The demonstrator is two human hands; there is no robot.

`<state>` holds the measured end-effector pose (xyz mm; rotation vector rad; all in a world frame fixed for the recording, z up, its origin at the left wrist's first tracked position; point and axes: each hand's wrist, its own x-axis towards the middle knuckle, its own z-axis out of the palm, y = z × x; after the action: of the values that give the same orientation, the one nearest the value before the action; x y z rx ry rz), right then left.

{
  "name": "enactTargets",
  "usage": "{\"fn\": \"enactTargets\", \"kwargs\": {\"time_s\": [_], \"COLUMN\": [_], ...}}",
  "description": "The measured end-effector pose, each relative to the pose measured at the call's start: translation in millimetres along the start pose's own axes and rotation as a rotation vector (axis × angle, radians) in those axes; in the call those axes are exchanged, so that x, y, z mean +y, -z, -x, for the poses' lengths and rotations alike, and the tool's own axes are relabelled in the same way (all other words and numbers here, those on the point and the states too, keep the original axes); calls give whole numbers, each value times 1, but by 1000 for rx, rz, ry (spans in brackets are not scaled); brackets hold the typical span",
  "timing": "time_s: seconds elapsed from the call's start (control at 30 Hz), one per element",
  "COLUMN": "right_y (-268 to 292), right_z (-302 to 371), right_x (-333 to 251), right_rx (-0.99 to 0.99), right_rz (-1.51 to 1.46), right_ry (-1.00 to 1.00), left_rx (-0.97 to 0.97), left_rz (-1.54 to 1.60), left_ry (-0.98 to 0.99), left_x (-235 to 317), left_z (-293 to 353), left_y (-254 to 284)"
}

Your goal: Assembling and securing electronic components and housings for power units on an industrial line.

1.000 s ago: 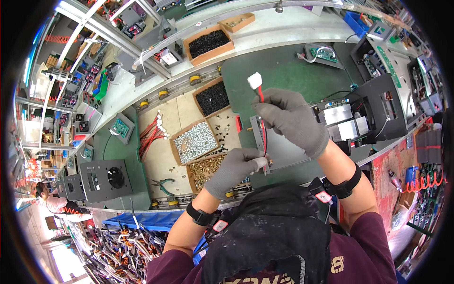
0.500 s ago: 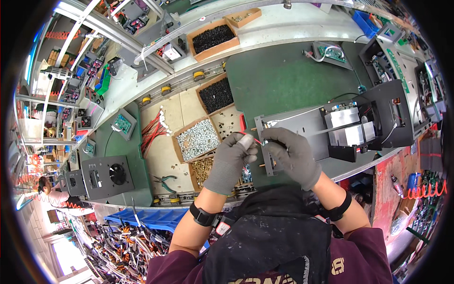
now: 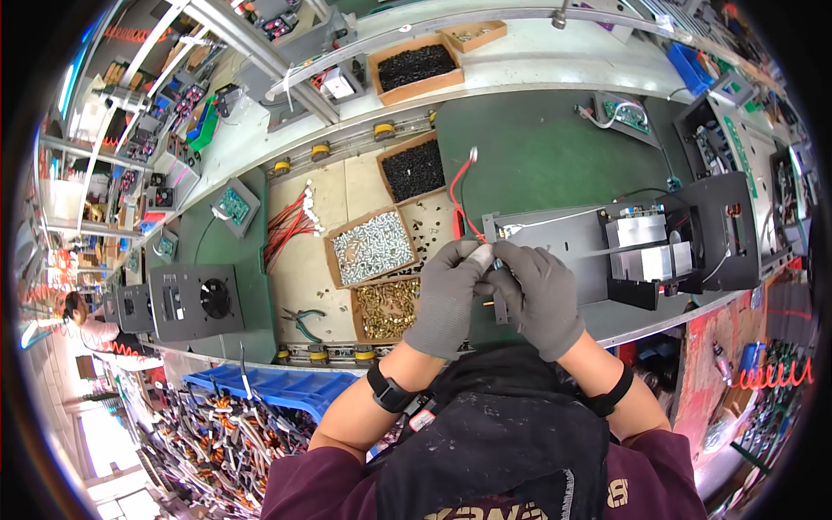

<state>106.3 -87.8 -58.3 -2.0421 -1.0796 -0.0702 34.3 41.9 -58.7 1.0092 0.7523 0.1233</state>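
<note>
My left hand (image 3: 451,290) was closed, thumb and forefinger pinched on the lower end of a red-and-black lead (image 3: 457,192); my right hand (image 3: 543,299) met it at the fingertips, its fingers curled in, though I could not tell whether they gripped the lead too, since the gloves hid that end. From the pinch the lead rose to twelve o'clock, its white connector (image 3: 473,154) loose at the top over the green mat (image 3: 520,130); the grey chassis (image 3: 568,227) lay at two to three o'clock, its end plate just beside my fingers.

I judged the free length the weak point; with nothing holding the connector, it could have swung and snagged on the plate's edge; gloved fingers, feeling little, might have let the thin strands slip, or bent them sharply at the pinch. A dropped end could have fallen among the silver screws (image 3: 373,251) at nine o'clock or the brass fasteners (image 3: 386,310) at eight; a careless left elbow might have knocked the pliers (image 3: 303,325), farther out at eight.
</note>
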Motion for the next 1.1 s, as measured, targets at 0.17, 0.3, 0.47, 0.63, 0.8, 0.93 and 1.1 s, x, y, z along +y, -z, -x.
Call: {"fn": "enactTargets", "kwargs": {"time_s": [0.17,0.3,0.47,0.63,0.8,0.93,1.1], "right_y": [-2,0,14,21,17,10,-3], "right_z": [0,0,14,26,28,13,-26], "right_x": [2,-1,-2,26,42,22,-24], "right_rx": [-2,-21,-185,-251,-302,-349,-206], "right_rz": [254,190,-368,-457,-88,-12,211], "right_ry": [142,127,-393,-438,-66,25,532], "left_rx": [-67,-81,-32,138,229,168,696], "left_rz": [155,259,441,379,20,-155,-1213], "left_ry": [83,146,-19,-328,-734,-549,-670], "left_x": [-7,-13,-4,27,52,63,33], "left_z": [-1,0,-3,-7,22,53,69], "left_y": [9,9,16,66,112,147,134]}}
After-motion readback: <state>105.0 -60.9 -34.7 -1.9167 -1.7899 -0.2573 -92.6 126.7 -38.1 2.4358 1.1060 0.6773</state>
